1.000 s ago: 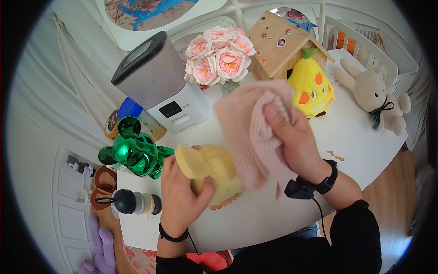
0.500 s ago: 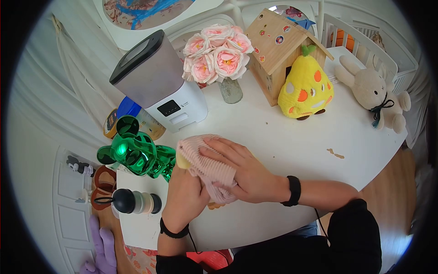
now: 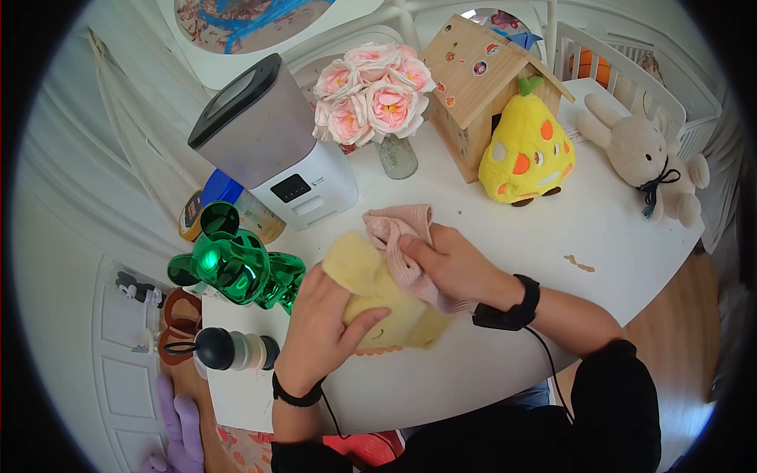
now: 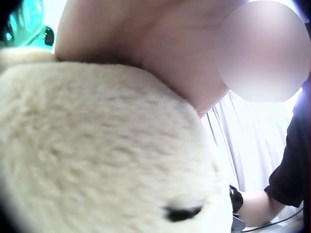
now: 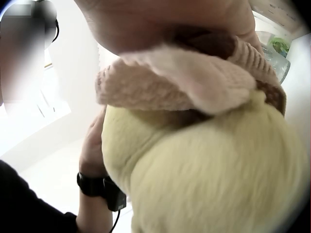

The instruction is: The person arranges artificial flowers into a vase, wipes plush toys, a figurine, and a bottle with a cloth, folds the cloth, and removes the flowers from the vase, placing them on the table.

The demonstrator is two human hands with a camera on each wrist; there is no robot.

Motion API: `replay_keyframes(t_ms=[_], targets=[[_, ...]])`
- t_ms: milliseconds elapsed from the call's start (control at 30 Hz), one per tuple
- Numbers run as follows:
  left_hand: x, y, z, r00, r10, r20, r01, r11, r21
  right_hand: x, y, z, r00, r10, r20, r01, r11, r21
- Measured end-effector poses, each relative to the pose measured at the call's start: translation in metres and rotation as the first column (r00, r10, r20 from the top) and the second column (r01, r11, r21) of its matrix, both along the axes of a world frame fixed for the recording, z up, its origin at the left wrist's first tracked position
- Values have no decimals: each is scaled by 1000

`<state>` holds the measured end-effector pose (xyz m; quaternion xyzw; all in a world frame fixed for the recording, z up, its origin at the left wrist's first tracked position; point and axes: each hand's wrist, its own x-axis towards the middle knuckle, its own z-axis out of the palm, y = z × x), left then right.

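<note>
A pale yellow plush toy (image 3: pixel 394 309) is held above the white table by my left hand (image 3: pixel 313 331), whose fingers and thumb curl round its left side. My right hand (image 3: pixel 465 268) pinches a bunched pink ribbed cloth (image 3: pixel 400 244) against the toy's upper right side. In the left wrist view the plush (image 4: pixel 97 141) fills the lower left, with a dark mark on its fur. The right wrist view has the folded cloth (image 5: pixel 146 87) lying against the yellow plush (image 5: pixel 214 170), just under the palm.
On the white table (image 3: pixel 489 363) stand a shiny green bear figure (image 3: pixel 236 264), a black-lidded bottle (image 3: pixel 225 348), a grey and white dispenser (image 3: pixel 300 185), a vase of pink roses (image 3: pixel 398 158), a wooden house (image 3: pixel 481 79), a yellow pear plush (image 3: pixel 524 154) and a beige bunny (image 3: pixel 639 150).
The right hand first came down with the cloth over the plush, then drew back to its right side. The plush now shows more of itself and sits tilted in the left hand.
</note>
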<state>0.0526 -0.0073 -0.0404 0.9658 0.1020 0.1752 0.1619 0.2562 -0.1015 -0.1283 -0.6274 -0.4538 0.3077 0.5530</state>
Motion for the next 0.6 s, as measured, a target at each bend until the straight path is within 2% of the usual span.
replay_keyframes(t_ms=[33, 100, 133, 167, 233, 267, 333, 367, 433, 467, 500, 567, 600], targets=[[-1, 0, 2, 996, -89, -9, 89, 996, 20, 4, -2, 3, 1000, 1, 0, -1, 1000, 0], [-4, -6, 15, 994, -97, -44, 99, 994, 39, 10, -10, 29, 984, 10, -178, 0, 998, 56], [-5, -10, 22, 991, -107, -79, 111, 992, 59, 13, -8, 28, 969, 36, -244, -8, 993, 118], [-6, -14, 27, 991, -106, -77, 110, 992, 58, 14, -9, 29, 970, 37, -242, -9, 993, 116], [-8, -22, 33, 1000, 17, -24, -20, 988, -153, 13, -14, 39, 949, 49, -311, -2, 989, 150], [-8, -22, 27, 1000, 14, -25, -18, 988, -152, 11, -16, 43, 949, 47, -312, 1, 989, 150], [-6, -18, 5, 949, 299, 102, -285, 949, -132, 5, -19, 45, 978, 75, -195, -56, 993, 100], [-6, -13, -1, 949, 300, 101, -286, 949, -132, 4, -19, 44, 978, 76, -196, -57, 993, 100], [-5, -4, -9, 950, 268, 161, -242, 957, -162, 2, -18, 42, 975, 119, -187, -103, 990, 94], [-5, -7, -6, 951, 229, 208, -175, 953, -248, 2, -19, 44, 976, 117, -186, -101, 990, 94], [-6, -12, -4, 951, 228, 209, -174, 953, -249, 0, -21, 48, 969, 107, -224, -73, 985, 154], [-10, -21, -3, 906, 32, 423, 135, 923, -359, -3, -21, 54, 959, 104, -263, -48, 976, 210], [-8, -15, -10, 818, -144, 557, 297, 935, -194, -6, -20, 57, 968, 62, -242, 12, 955, 295]])
